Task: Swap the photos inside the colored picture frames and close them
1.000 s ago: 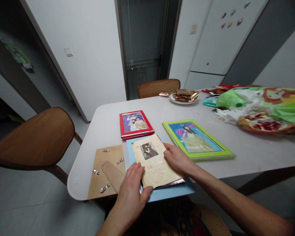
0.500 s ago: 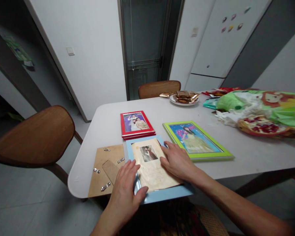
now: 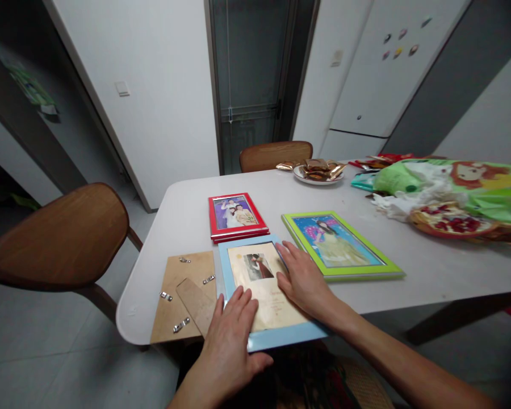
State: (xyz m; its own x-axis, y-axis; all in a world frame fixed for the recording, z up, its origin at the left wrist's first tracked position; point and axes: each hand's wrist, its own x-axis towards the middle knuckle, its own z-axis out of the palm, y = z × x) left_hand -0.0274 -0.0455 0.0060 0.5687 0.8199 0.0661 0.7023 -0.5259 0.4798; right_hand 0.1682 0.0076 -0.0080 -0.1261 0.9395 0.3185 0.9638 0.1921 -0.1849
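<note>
A light blue frame (image 3: 276, 339) lies at the table's front edge, with a cream printed sheet (image 3: 266, 304) inside its border. My left hand (image 3: 232, 335) rests spread over the lower left of sheet and frame. On their right side, my right hand (image 3: 302, 278) lies flat with its fingers spread. Left of the blue frame is a brown backing board (image 3: 174, 284) with metal clips and a stand leg, its lower part reaching the table edge. Red frames (image 3: 237, 216) are stacked behind, and a green frame (image 3: 343, 244) with a picture lies to the right.
On the white table (image 3: 187, 210), a plate (image 3: 319, 182) of wrapped packets stands at the back. Green packaging (image 3: 434, 176) and an opened fruit (image 3: 455, 220) are at the right. Wooden chairs stand left (image 3: 59, 238) and behind (image 3: 276, 156).
The cream sheet now lies flatter and lines up with the blue frame's border. My left hand has shifted right and slightly down onto the sheet. My right hand has barely moved.
</note>
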